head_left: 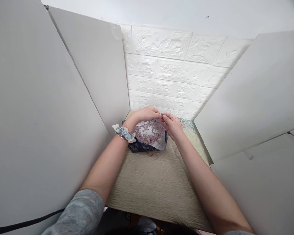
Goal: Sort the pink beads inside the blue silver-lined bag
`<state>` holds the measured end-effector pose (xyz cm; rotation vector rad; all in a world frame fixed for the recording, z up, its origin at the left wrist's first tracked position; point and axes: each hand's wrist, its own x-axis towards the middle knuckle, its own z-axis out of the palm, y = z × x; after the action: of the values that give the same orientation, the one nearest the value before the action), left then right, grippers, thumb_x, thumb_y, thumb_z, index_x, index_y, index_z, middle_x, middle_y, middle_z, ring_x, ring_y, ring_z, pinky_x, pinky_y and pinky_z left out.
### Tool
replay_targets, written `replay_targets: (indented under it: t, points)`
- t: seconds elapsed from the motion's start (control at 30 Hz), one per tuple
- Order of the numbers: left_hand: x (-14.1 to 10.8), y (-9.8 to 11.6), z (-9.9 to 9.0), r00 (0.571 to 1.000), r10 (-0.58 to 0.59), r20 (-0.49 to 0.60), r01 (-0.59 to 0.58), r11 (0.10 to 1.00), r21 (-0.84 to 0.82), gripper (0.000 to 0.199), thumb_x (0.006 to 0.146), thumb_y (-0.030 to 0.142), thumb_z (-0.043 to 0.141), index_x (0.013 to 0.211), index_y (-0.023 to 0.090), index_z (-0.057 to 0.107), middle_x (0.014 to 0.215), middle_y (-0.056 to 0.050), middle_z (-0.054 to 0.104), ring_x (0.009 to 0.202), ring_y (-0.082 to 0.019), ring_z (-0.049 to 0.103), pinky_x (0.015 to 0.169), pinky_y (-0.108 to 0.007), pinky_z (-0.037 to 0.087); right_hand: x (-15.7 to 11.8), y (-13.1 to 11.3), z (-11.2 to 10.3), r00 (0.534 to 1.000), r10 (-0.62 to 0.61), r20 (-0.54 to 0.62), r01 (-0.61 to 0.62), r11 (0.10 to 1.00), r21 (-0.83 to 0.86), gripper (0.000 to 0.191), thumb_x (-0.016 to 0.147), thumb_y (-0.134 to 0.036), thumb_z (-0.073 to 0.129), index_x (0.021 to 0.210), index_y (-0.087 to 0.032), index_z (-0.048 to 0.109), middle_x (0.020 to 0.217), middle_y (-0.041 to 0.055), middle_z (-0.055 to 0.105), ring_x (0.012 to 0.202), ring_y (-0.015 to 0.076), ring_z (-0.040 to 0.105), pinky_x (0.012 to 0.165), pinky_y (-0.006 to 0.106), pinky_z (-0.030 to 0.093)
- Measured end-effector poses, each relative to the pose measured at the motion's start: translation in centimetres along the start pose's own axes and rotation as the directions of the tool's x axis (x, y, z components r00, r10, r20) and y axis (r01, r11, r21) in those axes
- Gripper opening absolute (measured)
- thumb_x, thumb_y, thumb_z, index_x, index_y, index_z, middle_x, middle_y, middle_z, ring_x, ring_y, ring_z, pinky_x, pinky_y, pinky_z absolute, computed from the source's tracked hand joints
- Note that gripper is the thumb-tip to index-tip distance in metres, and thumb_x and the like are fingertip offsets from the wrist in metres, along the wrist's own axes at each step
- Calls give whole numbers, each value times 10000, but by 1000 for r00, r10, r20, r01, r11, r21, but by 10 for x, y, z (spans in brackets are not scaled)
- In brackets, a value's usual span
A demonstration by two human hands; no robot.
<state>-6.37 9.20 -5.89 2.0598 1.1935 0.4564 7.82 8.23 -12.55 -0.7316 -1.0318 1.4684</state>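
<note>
Over a dark blue patterned box with a pale lining, both hands meet at their fingertips. Many small pink, red and clear beads lie inside the box. My left hand is closed in a pinch at the box's far edge, with a blue and white scrunchie and a chain at the wrist. My right hand pinches at the same spot from the right. Whatever lies between the fingertips is too small to make out.
The wooden table bears a small pinkish strand in front of the box and clear strands near the right forearm. Bluish beads lie at the back right. White panels flank both sides; a white brick-patterned wall stands behind.
</note>
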Motion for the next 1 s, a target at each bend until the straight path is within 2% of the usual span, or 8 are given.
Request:
replay_targets:
  t: [0.27,0.57,0.77,1.0]
  points:
    - [-1,3,0,1000,9,-24,-9,1000,5,249,655,368,448,561,138,462,507,27,375,426,-53,296,404,-204,228,0,1,0,1000,1,5,-1,1000,-7,229,588,-309,646,758,-190,548,678,-33,587,651,79,554,740,248,454]
    - [-1,0,-1,999,37,-12,-37,999,5,247,660,363,445,575,132,471,506,27,341,423,-50,257,399,-205,206,-1,1,0,1000,10,26,-10,1000,8,213,603,-315,640,749,-184,557,662,-32,588,651,75,556,734,238,454]
    - [-2,1,1,999,45,5,-45,999,-18,264,668,376,432,540,145,420,498,26,320,427,-54,241,397,-208,198,0,2,0,1000,15,25,-14,1000,-10,227,606,-335,638,754,-185,555,691,-28,596,653,80,560,746,247,452]
    - [-2,4,1,999,-19,-43,19,1000,-9,254,649,369,458,525,154,406,480,28,346,416,-55,262,393,-212,202,0,4,-2,999,15,38,-14,1000,-9,238,624,-363,623,764,-185,552,716,-20,600,674,80,567,724,228,452]
